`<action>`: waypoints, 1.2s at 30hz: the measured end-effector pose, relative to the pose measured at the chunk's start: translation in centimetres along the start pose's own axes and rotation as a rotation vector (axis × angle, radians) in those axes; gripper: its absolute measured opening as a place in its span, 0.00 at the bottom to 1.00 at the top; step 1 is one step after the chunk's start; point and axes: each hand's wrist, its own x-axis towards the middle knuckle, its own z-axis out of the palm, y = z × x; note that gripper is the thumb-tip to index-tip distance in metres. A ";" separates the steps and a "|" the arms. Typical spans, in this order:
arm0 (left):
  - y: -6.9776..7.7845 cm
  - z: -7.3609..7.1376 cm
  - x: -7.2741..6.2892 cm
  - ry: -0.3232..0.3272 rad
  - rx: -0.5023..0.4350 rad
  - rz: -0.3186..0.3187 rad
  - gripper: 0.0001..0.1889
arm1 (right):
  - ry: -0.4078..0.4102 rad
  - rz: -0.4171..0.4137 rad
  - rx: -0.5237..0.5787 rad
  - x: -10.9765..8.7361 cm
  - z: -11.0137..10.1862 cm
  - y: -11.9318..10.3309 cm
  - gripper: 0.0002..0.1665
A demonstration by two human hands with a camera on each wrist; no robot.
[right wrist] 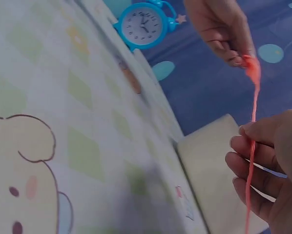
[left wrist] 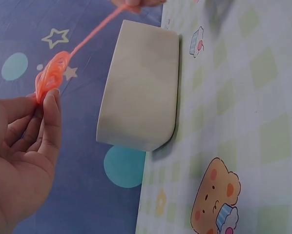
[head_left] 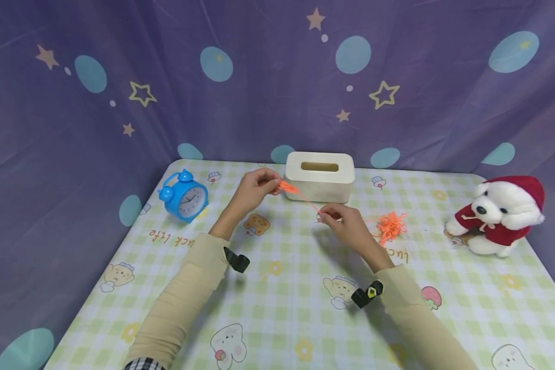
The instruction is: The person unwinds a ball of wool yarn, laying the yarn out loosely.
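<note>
My left hand (head_left: 257, 190) pinches a small looped bundle of orange yarn (left wrist: 54, 73) between thumb and fingertips, raised in front of the tissue box. From the bundle a single strand (right wrist: 255, 105) runs taut to my right hand (head_left: 344, 226), whose thumb and forefinger pinch it. Past the right fingers, the strand hangs down across them in the right wrist view. A loose, tangled heap of the same yarn (head_left: 391, 227) lies on the table to the right of my right hand.
Behind the hands stands a cream tissue box (head_left: 320, 177). A blue alarm clock (head_left: 185, 196) is at the back left, and a white plush dog (head_left: 497, 216) in red sits at the right. A checked cloth (head_left: 268, 318) covers the table; a purple curtain (head_left: 277, 103) hangs behind.
</note>
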 end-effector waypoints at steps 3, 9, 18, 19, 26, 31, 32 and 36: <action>-0.7 -0.1 0.2 0.018 -0.007 0.009 0.13 | 0.059 0.011 0.010 -0.6 -1.0 0.1 0.09; -0.9 -0.3 0.1 0.046 -0.017 0.025 0.11 | 0.198 0.002 0.015 -1.7 -3.0 0.9 0.08; -0.6 -0.5 0.0 0.034 -0.033 -0.003 0.10 | 0.331 0.069 0.025 -3.1 -5.8 2.4 0.13; -0.3 -0.5 -0.2 0.035 -0.032 -0.006 0.10 | 0.350 0.081 0.028 -3.2 -6.2 2.5 0.13; 1.0 -0.4 -0.9 0.030 -0.013 -0.013 0.11 | 0.505 0.125 0.057 -3.6 -8.2 2.8 0.13; -0.5 -0.6 -0.1 0.046 -0.009 -0.001 0.10 | 0.581 0.154 0.051 -3.9 -9.2 3.1 0.12; -0.8 -0.6 0.0 0.049 -0.006 0.000 0.10 | 0.586 0.161 0.054 -3.9 -9.3 3.1 0.12; -1.4 -0.4 0.2 0.058 -0.003 0.016 0.11 | 0.590 0.168 0.078 -4.1 -9.5 3.4 0.12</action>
